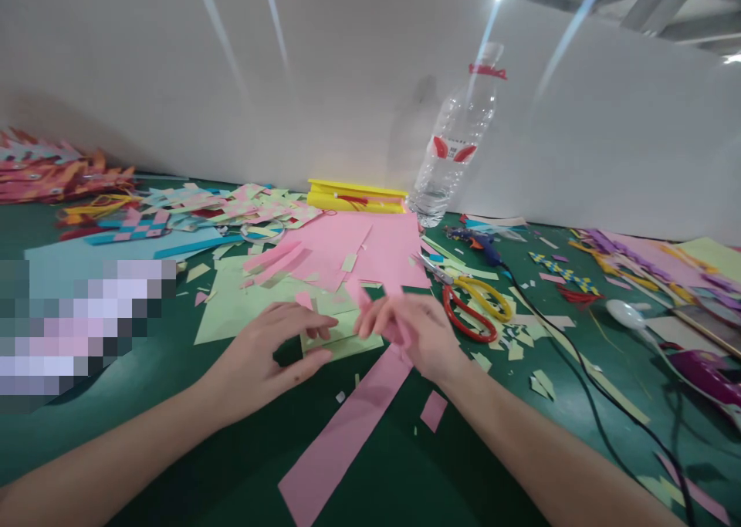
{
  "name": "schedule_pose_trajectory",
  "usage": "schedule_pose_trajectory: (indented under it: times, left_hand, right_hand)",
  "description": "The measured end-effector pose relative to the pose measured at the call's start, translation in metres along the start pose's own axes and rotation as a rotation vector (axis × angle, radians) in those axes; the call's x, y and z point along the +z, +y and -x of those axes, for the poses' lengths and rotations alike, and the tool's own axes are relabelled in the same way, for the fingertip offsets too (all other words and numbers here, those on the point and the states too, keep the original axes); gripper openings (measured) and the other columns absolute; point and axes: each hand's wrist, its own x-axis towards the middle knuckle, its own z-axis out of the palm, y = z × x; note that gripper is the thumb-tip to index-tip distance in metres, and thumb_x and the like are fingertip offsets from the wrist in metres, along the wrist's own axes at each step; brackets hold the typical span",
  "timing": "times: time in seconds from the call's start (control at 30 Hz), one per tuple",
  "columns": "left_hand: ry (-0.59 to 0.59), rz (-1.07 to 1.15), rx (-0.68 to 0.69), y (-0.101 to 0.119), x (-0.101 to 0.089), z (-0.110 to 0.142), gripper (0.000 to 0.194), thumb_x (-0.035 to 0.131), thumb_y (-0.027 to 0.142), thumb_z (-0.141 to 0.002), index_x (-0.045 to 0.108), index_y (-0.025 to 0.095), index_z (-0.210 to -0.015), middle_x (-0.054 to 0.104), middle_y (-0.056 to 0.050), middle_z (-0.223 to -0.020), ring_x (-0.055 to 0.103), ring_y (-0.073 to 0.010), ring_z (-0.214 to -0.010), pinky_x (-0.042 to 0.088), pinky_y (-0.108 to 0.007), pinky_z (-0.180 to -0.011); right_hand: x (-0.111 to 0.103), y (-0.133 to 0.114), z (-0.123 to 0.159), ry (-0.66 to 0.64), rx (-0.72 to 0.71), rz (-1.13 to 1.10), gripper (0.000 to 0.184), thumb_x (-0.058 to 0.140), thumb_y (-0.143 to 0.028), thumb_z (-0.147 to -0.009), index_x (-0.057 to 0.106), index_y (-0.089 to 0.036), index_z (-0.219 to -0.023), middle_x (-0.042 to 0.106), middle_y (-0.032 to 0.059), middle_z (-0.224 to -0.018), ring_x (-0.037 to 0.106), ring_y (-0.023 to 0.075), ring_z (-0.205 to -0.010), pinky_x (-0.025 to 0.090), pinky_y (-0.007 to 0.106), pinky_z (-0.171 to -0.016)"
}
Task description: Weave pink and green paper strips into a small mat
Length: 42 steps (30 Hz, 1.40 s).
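Note:
My right hand [425, 334] is closed on a pink paper strip [347, 442], whose long tail slants down to the lower left over the table. Blurred pink ends stick out above its fingers. My left hand [269, 361] holds nothing, thumb and fingers apart, beside a folded pale green paper piece [347, 348]. A small pink paper scrap [434, 411] lies below my right wrist. Beyond the hands are a pink paper sheet [382, 241] and a light green sheet [225, 303]. Scissors [472, 303] with red and yellow handles lie just right of my right hand.
A clear plastic bottle [455, 141] leans near the white wall, beside a yellow folded piece [356, 195]. A glue gun [483, 245] trails a black cord rightward. A white spoon [625, 315] and a purple tool [706, 376] lie right. Paper scraps litter the green table [191, 481].

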Motion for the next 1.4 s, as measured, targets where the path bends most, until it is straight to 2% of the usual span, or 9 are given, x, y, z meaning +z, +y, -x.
schedule_pose_trajectory:
  times: [0.07,0.17,0.4,0.67,0.83,0.93,1.1,1.23,1.4]
  left_hand:
    - [-0.001,0.107,-0.064,0.003,0.000,0.000,0.025,0.052,0.042,-0.091,0.064,0.020,-0.092,0.068,-0.002,-0.081,0.062,-0.0177,-0.076,0.050,-0.028,-0.069]
    - [-0.014,0.241,-0.100,0.007,-0.002,-0.002,0.029,0.049,0.037,-0.093,0.064,0.020,-0.074,0.066,0.001,-0.069,0.061,-0.0138,-0.064,0.048,-0.023,-0.060]
    - [0.133,0.222,-0.261,0.003,-0.005,-0.005,0.028,0.053,0.035,-0.088,0.060,0.020,-0.065,0.059,0.004,-0.061,0.053,-0.0119,-0.058,0.041,-0.021,-0.054]
    - [0.164,0.217,-0.342,-0.003,-0.006,-0.004,0.027,0.052,0.037,-0.087,0.060,0.020,-0.067,0.055,0.004,-0.059,0.050,-0.0117,-0.055,0.039,-0.021,-0.051]
    - [0.136,0.180,-0.355,-0.006,-0.006,-0.005,0.033,0.049,0.043,-0.090,0.061,0.020,-0.070,0.057,0.003,-0.060,0.052,-0.0125,-0.057,0.039,-0.022,-0.050]
    - [0.124,0.150,-0.283,-0.008,-0.004,-0.004,0.030,0.047,0.043,-0.092,0.063,0.021,-0.080,0.063,0.001,-0.070,0.057,-0.0139,-0.063,0.044,-0.023,-0.055]
    - [0.046,-0.097,0.013,-0.011,0.002,0.000,0.027,0.054,0.043,-0.089,0.062,0.021,-0.102,0.067,-0.006,-0.100,0.061,-0.0227,-0.097,0.048,-0.035,-0.086]
    - [-0.128,-0.243,0.081,-0.015,0.003,0.001,0.036,0.060,0.047,-0.085,0.060,0.025,-0.113,0.063,-0.005,-0.117,0.054,-0.0265,-0.113,0.043,-0.040,-0.096]
    - [-0.257,-0.277,0.155,-0.025,-0.007,0.000,0.046,0.065,0.049,-0.082,0.056,0.028,-0.122,0.060,-0.004,-0.124,0.050,-0.0268,-0.119,0.038,-0.040,-0.101]
  right_hand:
    - [0.012,-0.005,0.004,-0.227,0.090,0.027,0.035,0.050,-0.037,-0.092,0.068,-0.016,-0.070,0.072,0.0065,-0.077,0.068,0.0187,-0.079,0.052,0.038,-0.083]
    - [0.021,-0.008,0.008,-0.336,0.159,0.081,0.038,0.047,-0.039,-0.094,0.068,-0.015,-0.072,0.072,0.0070,-0.080,0.068,0.0162,-0.080,0.052,0.032,-0.081]
    - [0.008,-0.003,0.005,-0.144,0.178,0.230,0.031,0.057,-0.040,-0.089,0.073,-0.017,-0.077,0.072,0.0046,-0.082,0.065,0.0134,-0.074,0.052,0.026,-0.072]
    - [0.001,0.004,0.001,-0.065,0.246,-0.009,0.028,0.062,-0.038,-0.086,0.072,-0.016,-0.072,0.071,0.0026,-0.073,0.068,0.0126,-0.063,0.057,0.027,-0.065]
    - [-0.007,0.013,-0.001,0.052,0.203,-0.134,0.024,0.067,-0.037,-0.082,0.071,-0.018,-0.067,0.071,0.0011,-0.071,0.070,0.0130,-0.068,0.058,0.028,-0.069]
    - [-0.011,0.014,-0.004,0.128,0.198,-0.202,0.020,0.075,-0.039,-0.074,0.071,-0.020,-0.068,0.072,0.0001,-0.070,0.069,0.0125,-0.066,0.058,0.028,-0.069]
    - [-0.018,0.010,-0.010,0.219,0.130,-0.225,0.025,0.084,-0.038,-0.061,0.074,-0.023,-0.079,0.074,-0.0006,-0.081,0.070,0.0138,-0.081,0.057,0.029,-0.083]
    - [-0.029,0.013,-0.012,0.291,0.088,-0.082,0.019,0.082,-0.029,-0.066,0.073,-0.024,-0.081,0.075,0.0001,-0.089,0.069,0.0146,-0.089,0.055,0.030,-0.088]
    - [-0.041,0.014,-0.007,0.392,0.088,0.139,0.015,0.075,-0.034,-0.073,0.071,-0.020,-0.075,0.075,0.0028,-0.081,0.071,0.0174,-0.083,0.057,0.034,-0.084]
